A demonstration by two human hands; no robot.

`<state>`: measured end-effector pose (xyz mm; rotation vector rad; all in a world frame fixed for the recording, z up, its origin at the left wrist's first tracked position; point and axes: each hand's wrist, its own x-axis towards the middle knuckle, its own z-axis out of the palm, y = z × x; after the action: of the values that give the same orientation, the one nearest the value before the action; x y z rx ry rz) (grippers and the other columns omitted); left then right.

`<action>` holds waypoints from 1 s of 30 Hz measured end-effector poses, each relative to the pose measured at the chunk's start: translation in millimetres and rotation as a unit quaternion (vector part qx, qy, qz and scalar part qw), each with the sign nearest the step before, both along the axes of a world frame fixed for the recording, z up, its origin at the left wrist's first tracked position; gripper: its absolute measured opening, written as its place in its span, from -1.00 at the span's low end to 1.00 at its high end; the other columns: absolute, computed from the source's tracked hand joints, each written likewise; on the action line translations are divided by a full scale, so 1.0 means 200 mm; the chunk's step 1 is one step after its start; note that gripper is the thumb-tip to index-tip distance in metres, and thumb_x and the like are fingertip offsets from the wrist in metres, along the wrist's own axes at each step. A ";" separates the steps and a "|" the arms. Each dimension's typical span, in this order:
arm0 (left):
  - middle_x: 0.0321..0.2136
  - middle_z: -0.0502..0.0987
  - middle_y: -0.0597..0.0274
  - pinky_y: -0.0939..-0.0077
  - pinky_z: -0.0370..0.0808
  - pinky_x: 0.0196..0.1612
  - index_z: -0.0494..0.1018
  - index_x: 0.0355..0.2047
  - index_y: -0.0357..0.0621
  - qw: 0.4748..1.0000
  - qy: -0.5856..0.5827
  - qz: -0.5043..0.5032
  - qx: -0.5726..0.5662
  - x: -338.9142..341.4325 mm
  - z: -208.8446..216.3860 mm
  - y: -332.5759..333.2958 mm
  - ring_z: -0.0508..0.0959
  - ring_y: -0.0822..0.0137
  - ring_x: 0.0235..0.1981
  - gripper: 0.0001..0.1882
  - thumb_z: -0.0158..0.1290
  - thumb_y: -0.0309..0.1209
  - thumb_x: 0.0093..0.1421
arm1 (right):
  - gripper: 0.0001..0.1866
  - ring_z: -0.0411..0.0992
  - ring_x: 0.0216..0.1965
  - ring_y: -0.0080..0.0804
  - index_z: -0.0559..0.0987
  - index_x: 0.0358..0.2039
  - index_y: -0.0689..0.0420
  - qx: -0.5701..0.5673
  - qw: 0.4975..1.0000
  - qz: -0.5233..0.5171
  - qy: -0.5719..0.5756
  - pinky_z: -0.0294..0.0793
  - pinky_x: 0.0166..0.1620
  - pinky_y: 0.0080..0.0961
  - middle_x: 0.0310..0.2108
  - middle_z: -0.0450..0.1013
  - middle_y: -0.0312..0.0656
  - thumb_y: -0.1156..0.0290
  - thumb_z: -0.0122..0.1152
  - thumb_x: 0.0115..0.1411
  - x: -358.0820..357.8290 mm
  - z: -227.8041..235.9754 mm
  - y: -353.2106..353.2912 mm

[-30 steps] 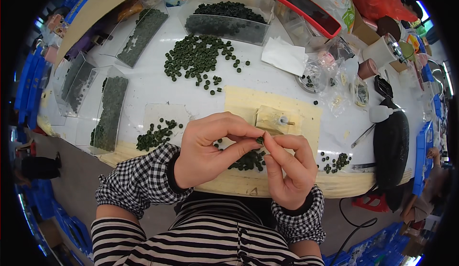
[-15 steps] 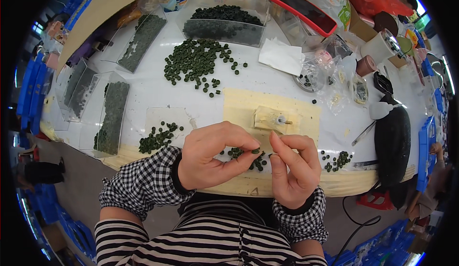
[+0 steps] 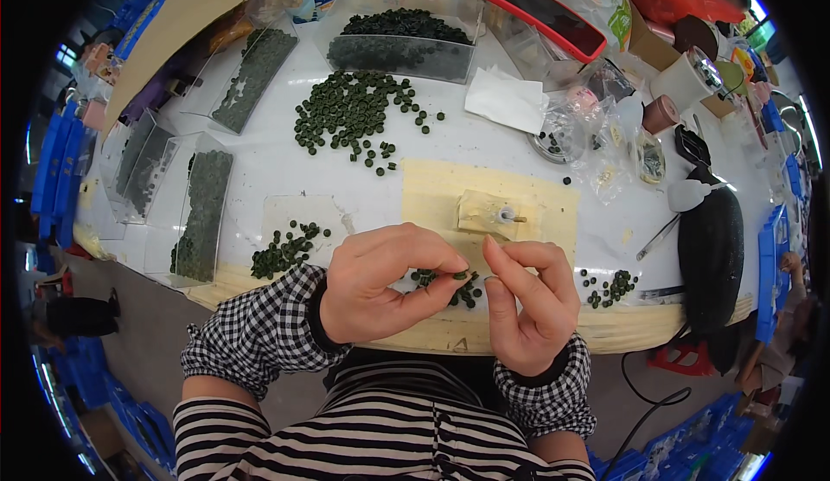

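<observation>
My left hand [image 3: 385,278] pinches a small dark green round piece [image 3: 461,275] between thumb and forefinger. Facing it, my right hand [image 3: 534,304] is curled with its thumb close to the fingers; whatever it pinches is too small to make out. Beneath the hands lies a small pile of the same green pieces [image 3: 424,277], partly covered by my left hand. Just beyond my fingertips, a small yellowish block with a metal pin [image 3: 508,216] sits on a yellow sheet [image 3: 432,185].
Loose green pieces form a large pile [image 3: 346,109], a smaller left pile [image 3: 285,249] and a right pile [image 3: 612,289]. Clear boxes [image 3: 207,213] of pieces stand left and at the back. A red-cased phone [image 3: 540,16], white tissue [image 3: 506,101], tweezers [image 3: 659,237] and black pouch [image 3: 711,256] lie around.
My hands stay almost in place. The right thumb and fingers have shifted slightly, and the left hand still holds its green piece.
</observation>
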<state>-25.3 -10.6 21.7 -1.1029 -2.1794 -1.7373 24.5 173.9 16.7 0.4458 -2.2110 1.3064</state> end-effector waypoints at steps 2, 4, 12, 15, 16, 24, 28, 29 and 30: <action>-0.45 0.59 0.14 0.53 0.51 -0.44 0.53 -0.33 -0.28 1.000 -0.001 -0.002 0.002 0.00 0.00 0.00 0.60 0.28 -0.48 -0.79 0.24 -0.66 -0.02 | -0.60 0.46 -0.34 -0.33 0.64 -0.10 0.24 0.002 1.000 -0.001 -0.001 0.47 -0.27 -0.53 -0.29 0.48 -0.12 0.69 0.29 -0.02 0.00 0.00 0.00; -0.45 0.58 0.14 0.53 0.51 -0.45 0.53 -0.33 -0.28 1.000 -0.003 -0.003 0.005 0.00 0.00 0.00 0.60 0.28 -0.49 -0.79 0.23 -0.66 -0.02 | -0.61 0.46 -0.34 -0.32 0.64 -0.10 0.24 0.002 1.000 -0.002 -0.001 0.48 -0.27 -0.53 -0.29 0.48 -0.12 0.69 0.29 -0.02 0.00 0.00 0.00; -0.47 0.58 0.16 0.53 0.50 -0.47 0.53 -0.34 -0.26 1.000 0.002 -0.003 -0.001 0.00 0.00 0.00 0.59 0.29 -0.50 -0.80 0.23 -0.65 -0.02 | -0.61 0.46 -0.34 -0.33 0.64 -0.11 0.24 0.001 1.000 -0.002 0.000 0.47 -0.27 -0.53 -0.30 0.48 -0.12 0.70 0.30 -0.02 0.00 0.00 0.00; -0.46 0.57 0.16 0.53 0.50 -0.47 0.53 -0.34 -0.26 1.000 0.000 -0.003 -0.002 0.00 0.00 0.00 0.59 0.29 -0.49 -0.80 0.23 -0.65 -0.01 | -0.61 0.46 -0.35 -0.34 0.64 -0.11 0.24 0.000 1.000 -0.002 0.001 0.47 -0.27 -0.53 -0.30 0.48 -0.12 0.70 0.30 -0.02 0.00 0.00 0.00; -0.46 0.57 0.16 0.53 0.50 -0.46 0.53 -0.35 -0.26 1.000 -0.001 -0.004 -0.003 0.00 0.00 0.00 0.59 0.29 -0.49 -0.81 0.23 -0.66 -0.01 | -0.61 0.46 -0.35 -0.34 0.64 -0.11 0.24 0.001 1.000 -0.002 0.001 0.47 -0.27 -0.53 -0.30 0.48 -0.12 0.70 0.30 -0.02 0.00 0.00 0.00; -0.34 0.60 0.13 0.60 0.54 -0.25 0.53 -0.24 -0.34 0.991 -0.121 0.043 -0.039 -0.12 -0.01 -0.04 0.60 0.44 -0.34 -0.83 0.17 -0.62 0.13 | -0.62 0.46 -0.33 -0.33 0.64 -0.11 0.25 0.004 1.000 -0.007 -0.004 0.47 -0.26 -0.53 -0.30 0.47 -0.10 0.70 0.29 -0.01 0.01 -0.01 0.00; -0.44 0.55 0.19 0.60 0.45 -0.40 0.56 -0.25 -0.32 0.972 -0.068 0.148 -0.172 -0.25 -0.01 -0.13 0.51 0.45 -0.50 -0.83 0.18 -0.56 0.13 | -0.63 0.46 -0.32 -0.32 0.63 -0.11 0.27 -0.002 1.000 -0.017 -0.015 0.47 -0.25 -0.54 -0.30 0.47 -0.09 0.71 0.27 0.01 0.02 -0.03 0.00; -0.47 0.53 0.20 0.60 0.43 -0.43 0.56 -0.24 -0.31 0.961 -0.053 0.173 -0.209 -0.27 -0.01 -0.15 0.48 0.45 -0.53 -0.83 0.18 -0.55 0.12 | -0.63 0.46 -0.32 -0.32 0.63 -0.11 0.27 -0.001 1.000 -0.020 -0.016 0.47 -0.24 -0.54 -0.30 0.47 -0.09 0.71 0.26 0.01 0.02 -0.03 0.00; -0.50 0.50 0.21 0.58 0.37 -0.49 0.55 -0.21 -0.29 0.959 -0.028 0.191 -0.207 -0.29 -0.05 -0.18 0.41 0.43 -0.58 -0.80 0.16 -0.56 0.12 | -0.63 0.46 -0.32 -0.32 0.63 -0.11 0.27 -0.001 1.000 -0.016 -0.012 0.47 -0.24 -0.55 -0.30 0.47 -0.09 0.71 0.26 0.01 0.02 -0.03 -0.01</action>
<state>-82.5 -45.7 12.4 -0.6316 -2.6496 -1.1966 29.2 172.8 10.0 0.3932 -2.2281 1.3032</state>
